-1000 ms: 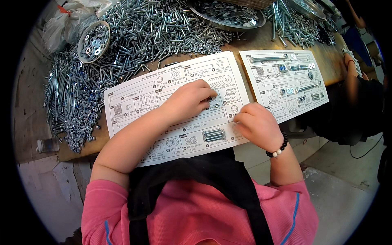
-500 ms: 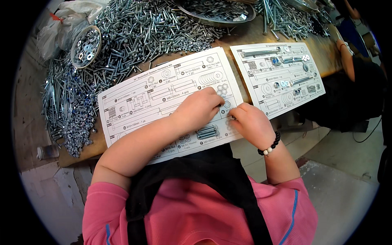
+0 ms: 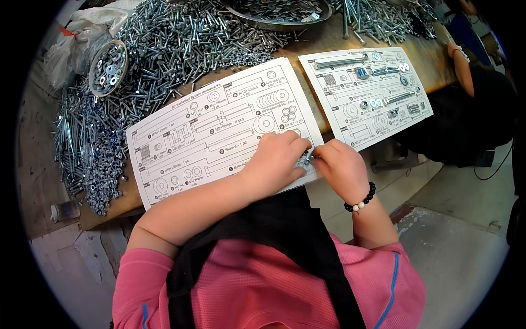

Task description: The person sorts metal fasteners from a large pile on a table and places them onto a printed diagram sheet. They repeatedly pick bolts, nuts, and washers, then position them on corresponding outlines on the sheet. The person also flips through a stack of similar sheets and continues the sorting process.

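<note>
A printed sheet [image 3: 219, 140] with line drawings of bolts, nuts and washers lies at the table's front edge. Over its lower right part, my left hand [image 3: 276, 162] bends its fingers and thumb around a few small shiny metal pieces [image 3: 305, 160], too small to name. My right hand [image 3: 341, 170], a black-and-white bead bracelet at its wrist, meets it from the right. Its thumb and forefinger are pinched beside those pieces; what they hold is hidden. The sheet's lower right is covered by my hands and left forearm.
A second printed sheet [image 3: 359, 118] on the right carries bolts, washers and other hardware. Behind lie heaped bolts [image 3: 186, 44], loose nuts [image 3: 101, 186], a bowl of washers [image 3: 108, 68] and a metal pan [image 3: 279, 23]. At the far right another person's arm [image 3: 462, 68] rests by the table.
Both hands have moved slightly toward me, uncovering the sheet's middle drawings. The bolts seen lying low on the near sheet are now hidden behind my left hand and forearm.
</note>
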Available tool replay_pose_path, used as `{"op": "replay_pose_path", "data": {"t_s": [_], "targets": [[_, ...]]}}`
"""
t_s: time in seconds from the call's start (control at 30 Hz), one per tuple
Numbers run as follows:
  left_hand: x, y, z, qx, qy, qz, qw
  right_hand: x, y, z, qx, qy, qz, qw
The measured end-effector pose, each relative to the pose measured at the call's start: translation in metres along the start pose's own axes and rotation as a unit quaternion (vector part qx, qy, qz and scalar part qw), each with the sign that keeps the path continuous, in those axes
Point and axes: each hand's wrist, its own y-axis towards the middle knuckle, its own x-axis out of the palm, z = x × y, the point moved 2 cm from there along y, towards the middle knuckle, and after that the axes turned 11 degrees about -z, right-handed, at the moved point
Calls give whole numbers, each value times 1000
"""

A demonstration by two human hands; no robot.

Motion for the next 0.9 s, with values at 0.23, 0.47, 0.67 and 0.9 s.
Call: {"op": "replay_pose_path", "data": {"t_s": [0.23, 0.47, 0.67, 0.9], "targets": [[9, -4, 2, -2, 18, 64, 998, 0, -1, -5, -24, -1, 1, 1000], [10, -4, -1, -2, -2, 75, 997, -2, 3, -1, -38, 33, 3, 999], [8, -5, -2, 2, -2, 81, 997, 4, 4, -3, -67, -7, -13, 998], [8, -6, -2, 7, -5, 77, 997, 2, 6, -3, -98, 5, -22, 995]]}}
